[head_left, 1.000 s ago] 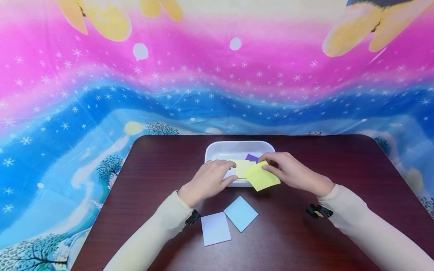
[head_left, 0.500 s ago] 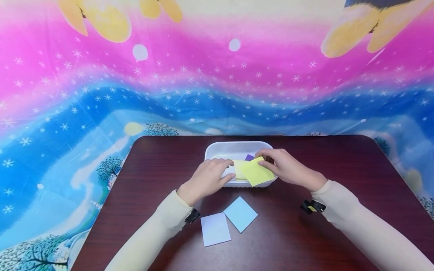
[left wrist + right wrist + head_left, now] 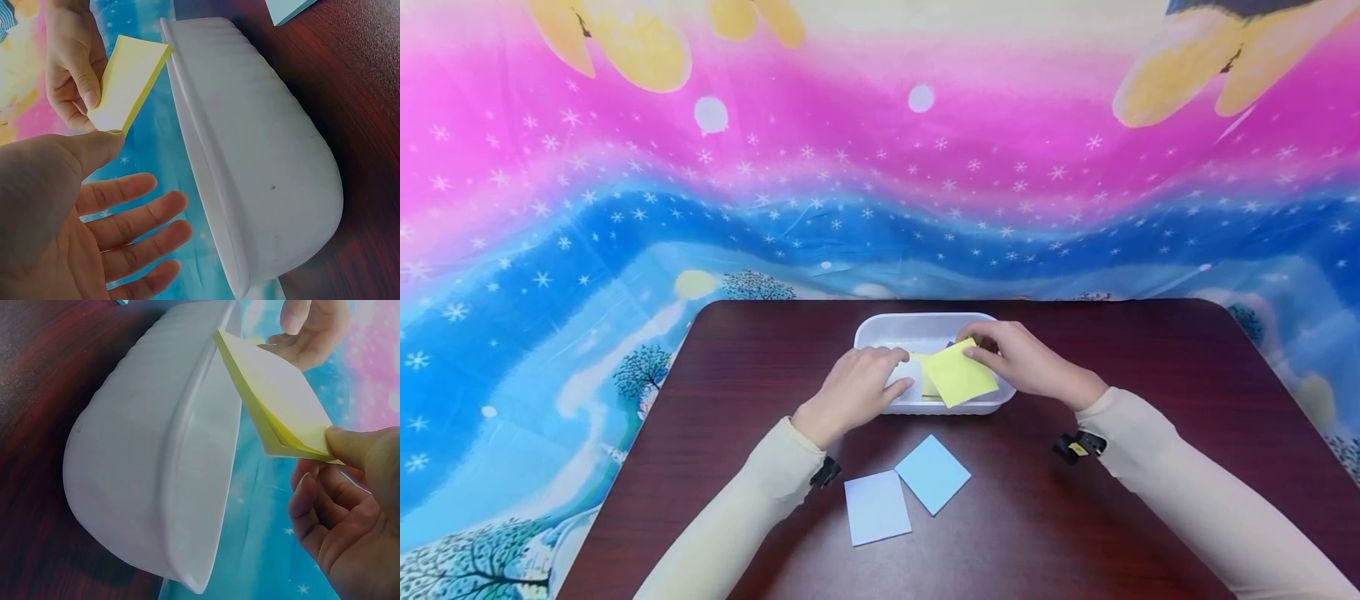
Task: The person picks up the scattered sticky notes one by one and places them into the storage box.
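My right hand (image 3: 1033, 360) pinches a yellow sticky note pad (image 3: 961, 375) by its right corner, above a white plastic tray (image 3: 867, 332). In the right wrist view the lower sheets of the pad (image 3: 275, 394) fan apart slightly near the thumb. My left hand (image 3: 853, 390) hovers over the tray's left side, fingers spread and nothing held; in the head view its fingertips stay just short of the pad. Inside the tray, partly hidden by the held pad, are a paler yellow pad (image 3: 929, 388) and a sliver of something purple (image 3: 951, 343).
On the dark wooden table (image 3: 760, 358), in front of the tray, lie a light blue square pad (image 3: 933, 475) and a pale lavender one (image 3: 877, 508), corners nearly touching. A patterned cloth (image 3: 880, 167) hangs behind the table's far edge.
My right hand has carried the yellow sticky note pad left and slightly away from me, further over the tray. My left hand has shifted slightly left. The pads on the table have stayed put.
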`<state>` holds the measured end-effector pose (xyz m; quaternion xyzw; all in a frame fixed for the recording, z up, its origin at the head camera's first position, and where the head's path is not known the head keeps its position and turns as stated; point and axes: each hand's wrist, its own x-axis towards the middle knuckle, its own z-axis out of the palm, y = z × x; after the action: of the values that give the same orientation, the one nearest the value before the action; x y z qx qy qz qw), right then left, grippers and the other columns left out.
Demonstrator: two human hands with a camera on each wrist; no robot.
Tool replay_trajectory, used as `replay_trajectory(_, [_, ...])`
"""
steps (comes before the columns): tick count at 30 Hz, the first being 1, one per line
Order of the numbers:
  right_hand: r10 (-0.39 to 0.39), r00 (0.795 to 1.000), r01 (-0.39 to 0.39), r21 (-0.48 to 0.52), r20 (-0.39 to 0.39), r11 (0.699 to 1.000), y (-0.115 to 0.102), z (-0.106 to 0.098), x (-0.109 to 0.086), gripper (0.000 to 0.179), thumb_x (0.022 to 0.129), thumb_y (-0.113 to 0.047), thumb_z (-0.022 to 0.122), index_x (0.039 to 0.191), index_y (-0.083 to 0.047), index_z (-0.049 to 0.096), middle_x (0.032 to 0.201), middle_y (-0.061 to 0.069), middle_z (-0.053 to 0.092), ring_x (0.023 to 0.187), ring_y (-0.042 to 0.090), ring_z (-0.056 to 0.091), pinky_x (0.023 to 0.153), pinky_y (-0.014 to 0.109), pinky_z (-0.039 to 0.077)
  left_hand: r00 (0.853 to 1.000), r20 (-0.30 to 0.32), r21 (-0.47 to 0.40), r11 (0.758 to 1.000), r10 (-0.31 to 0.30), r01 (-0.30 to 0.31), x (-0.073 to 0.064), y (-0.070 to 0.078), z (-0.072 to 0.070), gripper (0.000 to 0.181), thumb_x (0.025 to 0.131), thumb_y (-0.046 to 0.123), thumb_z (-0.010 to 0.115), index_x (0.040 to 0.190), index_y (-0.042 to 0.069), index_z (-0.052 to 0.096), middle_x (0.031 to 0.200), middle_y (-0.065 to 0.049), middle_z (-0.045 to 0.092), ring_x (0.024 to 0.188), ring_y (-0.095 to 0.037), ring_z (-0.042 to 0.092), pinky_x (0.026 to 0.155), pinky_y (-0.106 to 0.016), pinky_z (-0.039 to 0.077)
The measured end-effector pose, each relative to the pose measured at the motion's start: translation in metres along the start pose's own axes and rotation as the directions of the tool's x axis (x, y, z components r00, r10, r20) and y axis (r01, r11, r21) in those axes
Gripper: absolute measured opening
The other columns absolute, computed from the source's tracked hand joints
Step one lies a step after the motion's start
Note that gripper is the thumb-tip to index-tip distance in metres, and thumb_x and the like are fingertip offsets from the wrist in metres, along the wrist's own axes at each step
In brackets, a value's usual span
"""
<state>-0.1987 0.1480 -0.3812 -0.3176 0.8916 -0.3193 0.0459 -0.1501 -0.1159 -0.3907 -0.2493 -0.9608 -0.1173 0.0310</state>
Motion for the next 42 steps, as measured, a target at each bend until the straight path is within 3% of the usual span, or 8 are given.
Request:
replay_trajectory(11, [0.031,0.999,-0.031,0.063,0.009,0.998,0.002,-0.002,0.007,0.018,0.098,-0.008,0.065,0.115,-0.009,0.07,0.096,0.004,0.07,0.081,0.017,0.056,0.072,0.028,0.049,1.0,0.01,0.014,1.0,-0.012,0.012,0.002,-0.002,0.0,0.041,0.099,0.038,0.065,0.131,0.013,0.064,0.124,-0.004,0.073,0.113,-0.02,0.069,0.099,-0.041,0.054])
replay_trajectory(22, [0.065,0.997,-0.068,0.121,0.029,0.99,0.01,0.003,0.015,0.018,0.099,-0.007,0.062,0.116,-0.004,0.068,0.096,0.01,0.071,0.075,0.018,0.06,0.062,0.027,0.052,1.0,0.013,0.009,1.0,-0.017,0.017,0.002,-0.003,-0.001,0.039,0.099,0.037,0.065,0.13,0.013,0.064,0.123,-0.005,0.073,0.114,-0.021,0.069,0.099,-0.042,0.053])
replay_trajectory(38, [0.091,0.991,-0.097,0.06,0.093,0.994,0.023,0.018,0.025,0.018,0.099,-0.006,0.063,0.115,0.0,0.069,0.109,0.014,0.071,0.09,0.018,0.066,0.082,0.036,0.055,0.999,0.033,-0.024,0.999,-0.036,0.036,0.007,-0.004,0.005,0.04,0.099,0.037,0.064,0.131,0.013,0.064,0.125,-0.004,0.072,0.114,-0.02,0.069,0.097,-0.041,0.055])
replay_trajectory(42, [0.093,0.99,-0.098,0.047,0.106,0.994,0.026,0.02,0.026,0.018,0.098,-0.005,0.064,0.113,0.0,0.07,0.108,0.014,0.072,0.09,0.019,0.066,0.082,0.036,0.054,0.999,0.04,-0.023,0.999,-0.035,0.036,0.009,-0.004,0.008,0.04,0.1,0.038,0.063,0.131,0.013,0.064,0.125,-0.005,0.072,0.114,-0.02,0.069,0.097,-0.04,0.055])
